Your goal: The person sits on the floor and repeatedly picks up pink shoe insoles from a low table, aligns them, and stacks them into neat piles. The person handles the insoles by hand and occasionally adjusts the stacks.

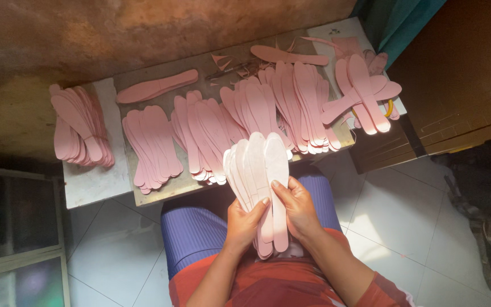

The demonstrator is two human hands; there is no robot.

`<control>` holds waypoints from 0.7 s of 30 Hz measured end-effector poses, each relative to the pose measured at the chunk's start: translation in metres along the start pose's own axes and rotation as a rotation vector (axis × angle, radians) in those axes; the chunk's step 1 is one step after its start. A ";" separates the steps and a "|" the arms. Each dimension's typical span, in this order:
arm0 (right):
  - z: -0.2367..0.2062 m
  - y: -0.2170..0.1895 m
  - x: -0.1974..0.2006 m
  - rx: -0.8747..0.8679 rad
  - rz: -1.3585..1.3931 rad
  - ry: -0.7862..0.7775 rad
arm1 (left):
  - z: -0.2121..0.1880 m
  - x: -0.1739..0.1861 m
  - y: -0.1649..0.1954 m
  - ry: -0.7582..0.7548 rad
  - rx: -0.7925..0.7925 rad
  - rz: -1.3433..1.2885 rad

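Fanned insoles (259,170): pale pink stack, held above the lap in front of the bench edge, tips spread upward like a hand of cards, heels gathered low

Left hand (244,223): closed around the heel end of the fan from the left, thumb across the front

Right hand (298,209): clasped on the same stack from the right, thumb pressed on the foremost insole

Bench (169,192): low grey surface just beyond the knees, carrying overlapping piles (200,133) of pink insoles in rows; single insole (157,86) lying flat near the back; crossed pile (362,94) at right end

White slab (89,182): left of bench, bearing a further pile (80,128)

Scraps (223,58): pink offcuts at the rear

Floor (399,193): white tiles
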State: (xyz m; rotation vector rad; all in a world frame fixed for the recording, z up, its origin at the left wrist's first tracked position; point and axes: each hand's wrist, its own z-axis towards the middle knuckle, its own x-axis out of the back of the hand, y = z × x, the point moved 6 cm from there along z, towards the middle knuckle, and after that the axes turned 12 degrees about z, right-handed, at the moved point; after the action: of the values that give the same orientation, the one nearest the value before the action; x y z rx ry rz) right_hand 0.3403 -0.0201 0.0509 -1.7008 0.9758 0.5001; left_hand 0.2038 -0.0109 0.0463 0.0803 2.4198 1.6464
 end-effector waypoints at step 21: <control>0.003 0.010 0.009 -0.094 -0.063 -0.064 | 0.006 0.020 -0.028 -0.052 0.088 -0.304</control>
State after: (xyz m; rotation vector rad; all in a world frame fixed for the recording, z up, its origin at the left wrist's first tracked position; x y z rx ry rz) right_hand 0.3376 -0.0219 0.0377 -1.7833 0.8616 0.5626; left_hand 0.1880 -0.0127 0.0156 -0.2173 2.3271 1.3880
